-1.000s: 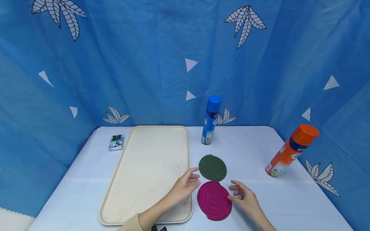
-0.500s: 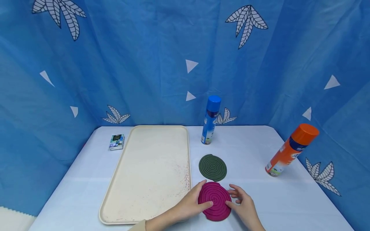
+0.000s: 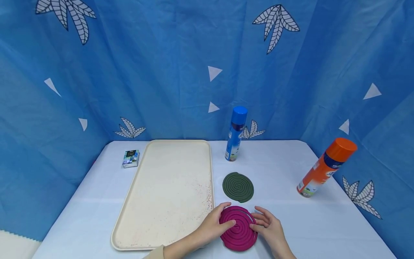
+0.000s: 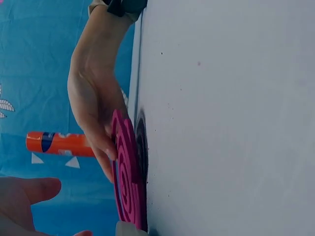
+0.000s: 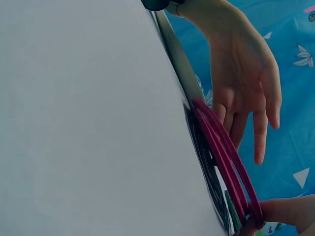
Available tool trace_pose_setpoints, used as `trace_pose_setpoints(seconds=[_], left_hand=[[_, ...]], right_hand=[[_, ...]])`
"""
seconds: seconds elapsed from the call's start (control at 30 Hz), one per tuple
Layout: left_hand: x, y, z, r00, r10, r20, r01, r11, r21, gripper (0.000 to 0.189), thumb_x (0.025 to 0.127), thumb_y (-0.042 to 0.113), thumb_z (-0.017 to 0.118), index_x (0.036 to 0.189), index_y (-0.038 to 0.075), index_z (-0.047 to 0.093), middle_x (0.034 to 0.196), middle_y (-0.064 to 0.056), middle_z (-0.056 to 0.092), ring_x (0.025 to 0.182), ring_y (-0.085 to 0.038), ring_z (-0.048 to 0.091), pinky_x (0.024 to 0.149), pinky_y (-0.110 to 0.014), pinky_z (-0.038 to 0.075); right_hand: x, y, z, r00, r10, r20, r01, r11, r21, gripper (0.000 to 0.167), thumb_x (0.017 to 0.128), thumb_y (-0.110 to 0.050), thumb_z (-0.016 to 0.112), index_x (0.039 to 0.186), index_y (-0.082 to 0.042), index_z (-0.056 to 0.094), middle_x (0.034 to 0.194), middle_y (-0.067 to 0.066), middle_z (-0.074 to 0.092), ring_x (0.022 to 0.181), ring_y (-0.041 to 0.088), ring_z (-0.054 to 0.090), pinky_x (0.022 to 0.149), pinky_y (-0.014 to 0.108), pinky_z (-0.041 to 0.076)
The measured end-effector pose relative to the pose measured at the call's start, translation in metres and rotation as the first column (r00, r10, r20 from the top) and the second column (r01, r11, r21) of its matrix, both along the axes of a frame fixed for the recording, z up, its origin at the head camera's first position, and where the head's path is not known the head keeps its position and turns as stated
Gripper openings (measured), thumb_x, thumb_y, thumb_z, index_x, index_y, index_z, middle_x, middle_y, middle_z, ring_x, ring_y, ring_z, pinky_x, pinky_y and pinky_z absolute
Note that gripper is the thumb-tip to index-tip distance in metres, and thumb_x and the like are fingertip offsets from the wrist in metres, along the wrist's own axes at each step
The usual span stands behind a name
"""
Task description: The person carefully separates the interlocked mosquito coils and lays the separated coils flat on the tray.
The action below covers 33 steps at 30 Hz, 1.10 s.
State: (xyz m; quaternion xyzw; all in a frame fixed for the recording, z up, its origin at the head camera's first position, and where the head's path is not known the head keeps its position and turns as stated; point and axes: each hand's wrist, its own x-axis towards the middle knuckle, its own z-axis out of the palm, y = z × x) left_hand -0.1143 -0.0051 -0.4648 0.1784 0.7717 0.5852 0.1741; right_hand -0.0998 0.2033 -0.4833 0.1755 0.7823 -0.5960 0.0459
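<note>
At the near side of the desk (image 3: 284,180), the pink coil (image 3: 240,236) lies between both hands, just right of the tray (image 3: 171,176). The right hand (image 3: 271,228) pinches its outer ring, thumb above and finger beneath; the left hand (image 3: 213,223) has its fingers spread at the opposite edge, thumb over the top, its contact hard to judge. A gap runs inside the pinched ring, and that edge seems raised, so the rings could pull apart or sag. Best to spread the hold over several rings, bring fingers under the middle, and raise both sides evenly. Just beyond lies the green coil (image 3: 238,187), easily brushed by fingertips. Farther back stand the orange can (image 3: 325,169) and the blue can (image 3: 236,134), both well clear of the hands.
</note>
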Motion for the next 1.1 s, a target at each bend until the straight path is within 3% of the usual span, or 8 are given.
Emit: trace_pose_setpoints(seconds=[0.27,0.4,0.6,0.7,0.9,1.1], left_hand=[[-0.002,0.000,-0.002,1.000,0.020,0.024,-0.021,0.999,0.050,0.051,0.091,0.021,0.060,0.136,0.004,0.044,0.120,-0.013,0.057,0.113,-0.029,0.058,0.100,-0.042,0.050],[-0.003,-0.001,-0.001,0.999,0.013,0.034,-0.014,0.999,0.043,0.048,0.091,0.022,0.060,0.133,0.003,0.048,0.120,-0.012,0.057,0.116,-0.028,0.057,0.102,-0.040,0.048],[-0.009,-0.007,0.002,0.999,0.017,-0.027,-0.016,0.999,0.028,0.047,0.089,0.021,0.063,0.130,0.000,0.050,0.130,-0.018,0.056,0.126,-0.035,0.051,0.104,-0.042,0.047],[-0.015,-0.011,0.003,0.998,0.021,-0.051,-0.021,1.000,0.014,0.045,0.088,0.019,0.064,0.128,0.001,0.053,0.126,-0.017,0.059,0.118,-0.033,0.055,0.094,-0.032,0.052],[-0.035,-0.022,0.010,0.997,0.062,-0.053,-0.059,0.997,0.051,0.041,0.085,0.010,0.066,0.123,-0.003,0.056,0.111,-0.020,0.065,0.100,-0.028,0.063,0.079,-0.017,0.051],[-0.057,-0.030,0.019,0.992,0.121,0.038,-0.125,0.984,0.131,0.048,0.086,0.006,0.064,0.131,-0.003,0.050,0.098,-0.022,0.067,0.078,-0.009,0.065,0.069,-0.018,0.057]], right_hand=[[-0.002,-0.003,0.002,0.999,0.012,0.031,-0.013,1.000,0.021,0.061,0.073,0.005,0.074,0.130,0.002,0.053,0.091,0.005,0.071,0.074,0.007,0.056,0.061,0.018,0.051],[-0.002,-0.001,0.006,0.998,0.033,0.050,-0.031,0.999,-0.043,0.060,0.074,0.004,0.073,0.130,0.004,0.051,0.082,0.000,0.068,0.069,0.007,0.059,0.061,0.019,0.053],[-0.007,0.006,0.013,0.991,0.116,0.070,-0.105,0.984,-0.144,0.064,0.077,-0.001,0.073,0.134,0.007,0.045,0.075,-0.006,0.069,0.067,0.006,0.065,0.062,0.023,0.057],[-0.013,0.007,0.018,0.987,0.155,0.049,-0.146,0.976,-0.161,0.062,0.077,-0.002,0.073,0.132,0.008,0.045,0.074,-0.008,0.069,0.066,0.007,0.066,0.062,0.024,0.058],[-0.032,0.006,0.034,0.974,0.216,-0.072,-0.227,0.952,-0.208,0.058,0.080,0.001,0.070,0.130,0.011,0.044,0.075,-0.009,0.070,0.068,0.005,0.069,0.065,0.023,0.059],[-0.060,-0.004,0.053,0.985,0.110,-0.133,-0.143,0.951,-0.272,0.050,0.082,0.005,0.067,0.128,0.008,0.047,0.073,-0.011,0.069,0.067,0.003,0.066,0.065,0.019,0.058]])
